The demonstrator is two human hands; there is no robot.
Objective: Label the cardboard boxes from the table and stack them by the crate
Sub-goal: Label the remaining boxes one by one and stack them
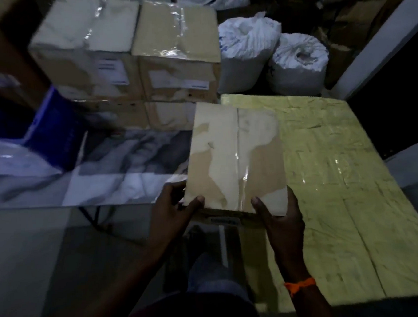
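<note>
Nearest, the right hand (280, 217), an orange band (300, 284) at its wrist, and the left hand (179, 204) grip the near corners of the cardboard box (235, 161), thumbs on the taped top, fingers wrapped round the sides. The box sits at the left edge of the yellow-covered table (351, 186); whether it rests on that edge cannot be told. The step in hand appears to be the carry to the stack. Hold the box level, grip both corners evenly, and clear the table edge before turning left. Beyond stand the stacked boxes (133, 60), white labels facing out, with the blue crate (49, 129), blurred, at their left. Seat the box square, label outward. Two white sacks (248, 50) stand farther right.
</note>
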